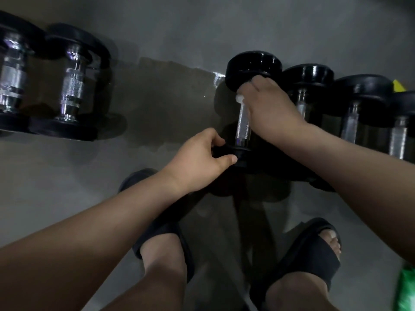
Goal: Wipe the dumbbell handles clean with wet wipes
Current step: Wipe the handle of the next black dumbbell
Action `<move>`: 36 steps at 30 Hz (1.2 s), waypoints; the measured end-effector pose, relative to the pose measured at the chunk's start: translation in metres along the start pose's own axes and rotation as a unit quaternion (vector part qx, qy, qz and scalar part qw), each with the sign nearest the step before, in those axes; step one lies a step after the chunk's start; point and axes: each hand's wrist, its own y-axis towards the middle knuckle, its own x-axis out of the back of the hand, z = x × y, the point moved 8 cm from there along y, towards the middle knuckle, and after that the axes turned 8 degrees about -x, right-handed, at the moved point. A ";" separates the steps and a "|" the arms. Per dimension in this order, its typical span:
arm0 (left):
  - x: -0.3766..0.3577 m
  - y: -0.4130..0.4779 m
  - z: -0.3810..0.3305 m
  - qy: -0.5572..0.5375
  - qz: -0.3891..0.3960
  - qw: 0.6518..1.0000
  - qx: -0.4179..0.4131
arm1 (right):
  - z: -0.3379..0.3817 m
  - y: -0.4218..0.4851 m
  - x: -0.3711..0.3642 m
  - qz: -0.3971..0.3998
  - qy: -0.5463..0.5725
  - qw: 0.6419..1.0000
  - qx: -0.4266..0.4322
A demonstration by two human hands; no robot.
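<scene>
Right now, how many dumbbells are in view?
6 dumbbells: two at the left, one being wiped in the middle, three beside it on the right; more may lie off-frame.

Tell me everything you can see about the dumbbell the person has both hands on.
The dumbbell has two round black heads joined by a shiny, knurled metal handle. It appears to rest on the grey floor, leftmost in a row of similar dumbbells, its handle pointing away from the person. The left hand grips its near head. The right hand wraps a white wet wipe round the handle's far end.
</scene>
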 end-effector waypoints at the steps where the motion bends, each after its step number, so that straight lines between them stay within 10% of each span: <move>1: 0.000 0.000 -0.001 0.000 0.001 1.000 0.000 | -0.003 0.001 0.002 -0.014 0.015 1.000 -0.022; 17: 0.001 0.000 0.001 0.004 0.003 1.000 -0.009 | -0.009 0.008 -0.005 0.025 -0.048 0.998 -0.027; 25: 0.000 0.001 0.003 0.010 0.006 1.000 -0.012 | 0.015 -0.038 -0.015 0.191 -0.030 0.949 0.249; 31: 0.000 0.000 0.006 -0.003 -0.001 1.000 -0.013 | -0.008 0.006 0.007 0.055 -0.105 0.990 0.076; 36: -0.001 0.001 0.006 0.003 0.006 1.000 -0.015 | 0.023 -0.026 -0.010 0.195 -0.153 0.951 0.184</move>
